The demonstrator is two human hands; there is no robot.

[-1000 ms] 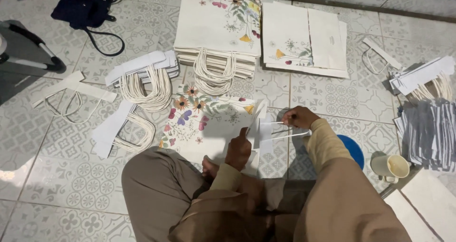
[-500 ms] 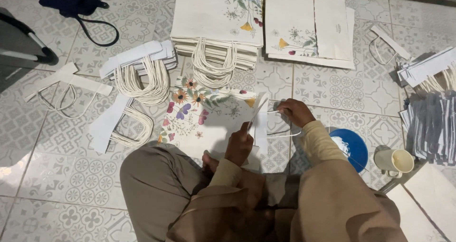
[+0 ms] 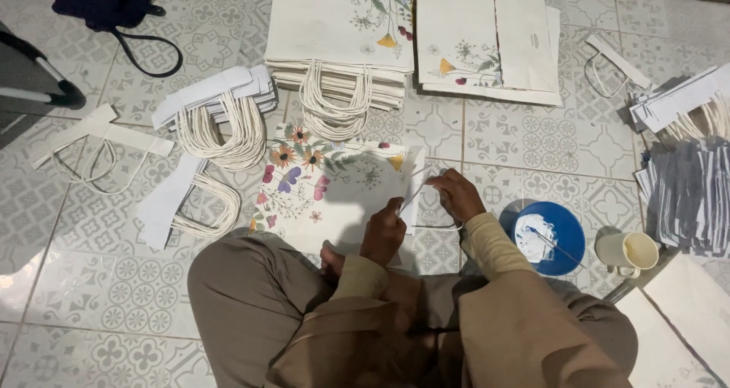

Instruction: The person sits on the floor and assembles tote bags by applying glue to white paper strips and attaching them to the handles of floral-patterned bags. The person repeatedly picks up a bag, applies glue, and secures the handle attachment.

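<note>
Both of my hands are down at the right edge of the flowered paper bag (image 3: 327,186) that lies flat on the tiled floor (image 3: 91,281) in front of my knees. My left hand (image 3: 382,232) presses on the bag's edge, fingers curled; my right hand (image 3: 456,194), just beside it but not touching, pinches a white paper strip (image 3: 414,190) with a thin cord handle (image 3: 445,224) looping below. Whether the strip already touches the bag I cannot tell. Just right of my right sleeve sits a blue dish (image 3: 549,236) smeared with white paste, and a cream mug (image 3: 628,251) stands beside it. Beyond the bag lies a stack of finished flowered bags (image 3: 342,30) with rope handles. Left of the bag lie loose handle strips (image 3: 217,118).
</note>
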